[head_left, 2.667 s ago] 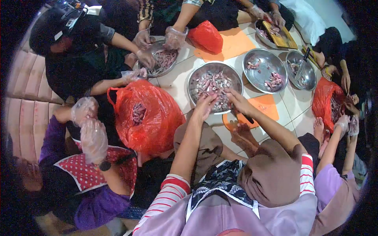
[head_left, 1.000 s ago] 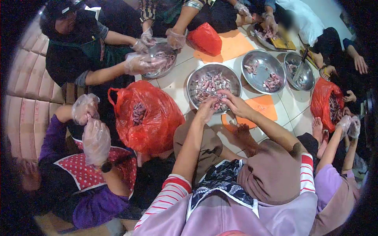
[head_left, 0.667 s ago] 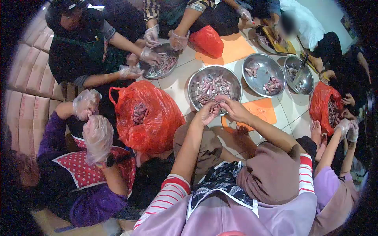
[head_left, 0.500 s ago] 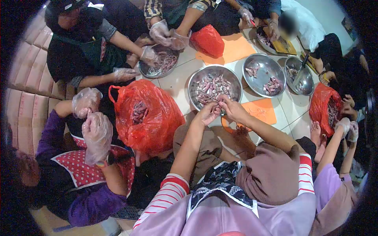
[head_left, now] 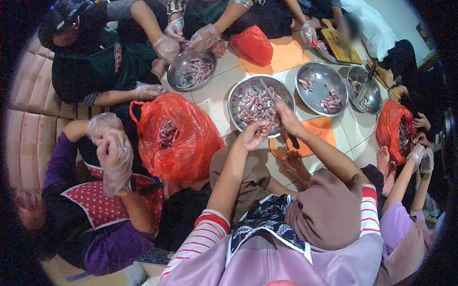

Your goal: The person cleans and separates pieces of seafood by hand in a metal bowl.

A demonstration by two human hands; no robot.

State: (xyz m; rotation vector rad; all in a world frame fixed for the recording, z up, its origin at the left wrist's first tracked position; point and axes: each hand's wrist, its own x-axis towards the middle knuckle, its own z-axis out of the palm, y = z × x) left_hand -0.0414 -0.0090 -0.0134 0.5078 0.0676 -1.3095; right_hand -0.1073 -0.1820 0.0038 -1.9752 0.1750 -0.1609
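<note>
My right hand (head_left: 287, 119) grips a knife (head_left: 267, 89); its blade points up and away over the steel bowl, and its dark handle sticks out below my palm. My left hand (head_left: 255, 135) is closed in a pinch at the bowl's near edge, palm turned up; what its fingers hold is too small to make out. Small pinkish-white squid (head_left: 255, 106) fill much of the steel bowl (head_left: 231, 101). Beneath my right wrist lies an orange cutting board (head_left: 323, 133) on the tiled floor.
A red plastic bag (head_left: 195, 138) of squid stands at left. More steel bowls hold squid: one at right (head_left: 315, 101), another at far left (head_left: 177, 82). Several gloved co-workers sit around. A second red bag (head_left: 389, 119) is at far right, and a wooden board (head_left: 339, 45) behind.
My right hand has moved slightly right and away from my left, swinging the knife blade to point away from me. At the upper left, a co-worker's gloved hand has lifted from the bowl.
</note>
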